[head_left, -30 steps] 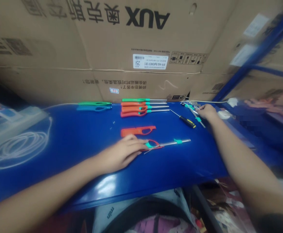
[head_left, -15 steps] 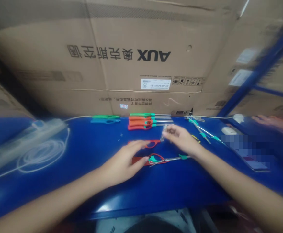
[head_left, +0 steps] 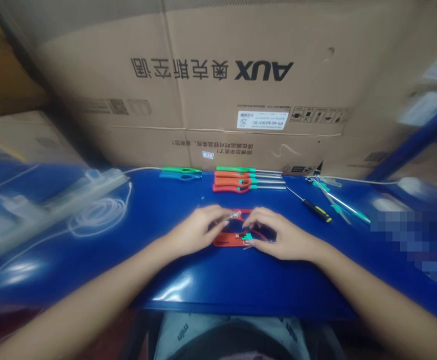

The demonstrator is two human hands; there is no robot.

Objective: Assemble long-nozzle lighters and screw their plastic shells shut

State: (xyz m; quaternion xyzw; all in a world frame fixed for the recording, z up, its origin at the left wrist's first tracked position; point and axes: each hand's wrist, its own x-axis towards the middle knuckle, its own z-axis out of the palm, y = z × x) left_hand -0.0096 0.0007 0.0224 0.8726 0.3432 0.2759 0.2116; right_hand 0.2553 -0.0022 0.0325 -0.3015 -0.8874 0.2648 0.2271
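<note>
My left hand [head_left: 199, 227] pinches a small clear part [head_left: 235, 215] between thumb and fingers, above a red half shell [head_left: 245, 211] of a lighter handle. Nearer to me lies a second red half shell [head_left: 226, 241], with a green trigger piece [head_left: 247, 237] and thin metal bits set in it. Over its right end, my right hand [head_left: 284, 234] is curved with thumb and fingers apart. Its thumb tip is close to the green piece; whether they touch, I cannot tell. The right hand hides the metal tube of this lighter.
Behind my hands lie several long-nosed lighters [head_left: 231, 181] in a row, and green and blue handle shells [head_left: 181, 173]. A screwdriver [head_left: 316, 210] and metal tubes with green pieces [head_left: 342, 199] lie right. A power strip [head_left: 64, 212] and coiled white cable [head_left: 100, 217] are left; a cardboard box [head_left: 203, 100] stands behind.
The clear part has passed from my right hand to my left. My right hand has come down to the green trigger piece, uncovering the screwdriver. The view has shifted.
</note>
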